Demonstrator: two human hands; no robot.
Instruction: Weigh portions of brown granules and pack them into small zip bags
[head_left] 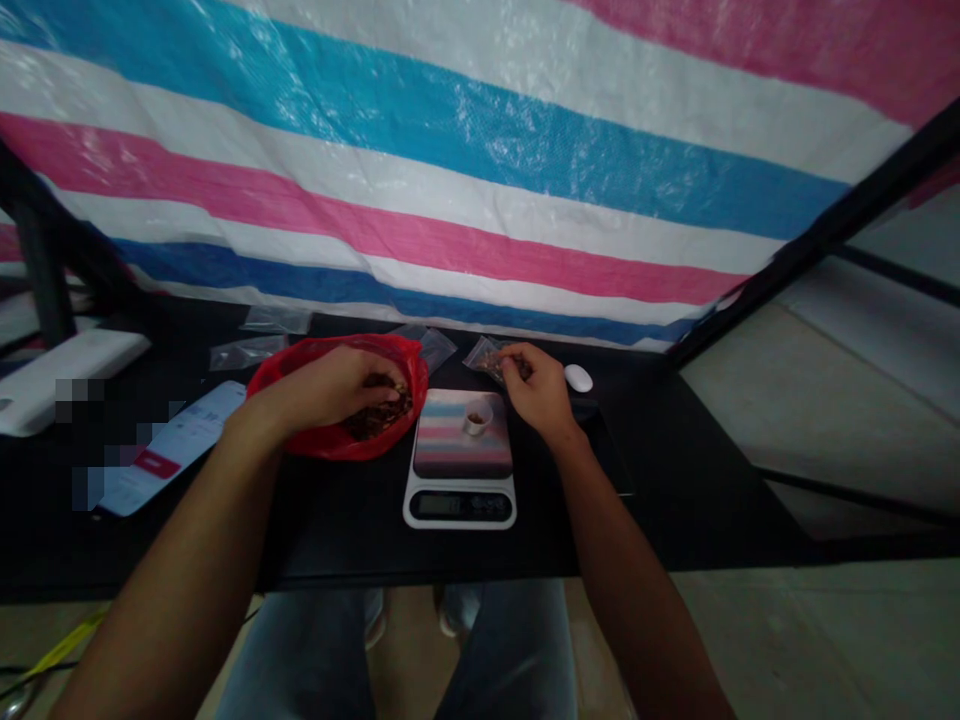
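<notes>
A red plastic bag [360, 447] lies open on the black table, with brown dried bits [384, 420] inside. My left hand [349, 385] reaches into its mouth, fingertips pinched together at the bits; what they hold is too small to name. Right of the bag stands a white kitchen scale [461, 465] with a lit display. On its plate sits a small clear cup [477, 418] with a few brown bits in it. Beyond the scale's right corner, my right hand [536, 385] is closed on a small clear plastic bag [486, 358] of brown pieces.
A round white lid [578, 378] lies right of my right hand, near a dark flat object [600, 445]. Empty clear bags [251, 352] lie at the back left. A phone [176, 450] and a white box-like object [75, 375] are at left. Striped sheeting [450, 180] hangs behind.
</notes>
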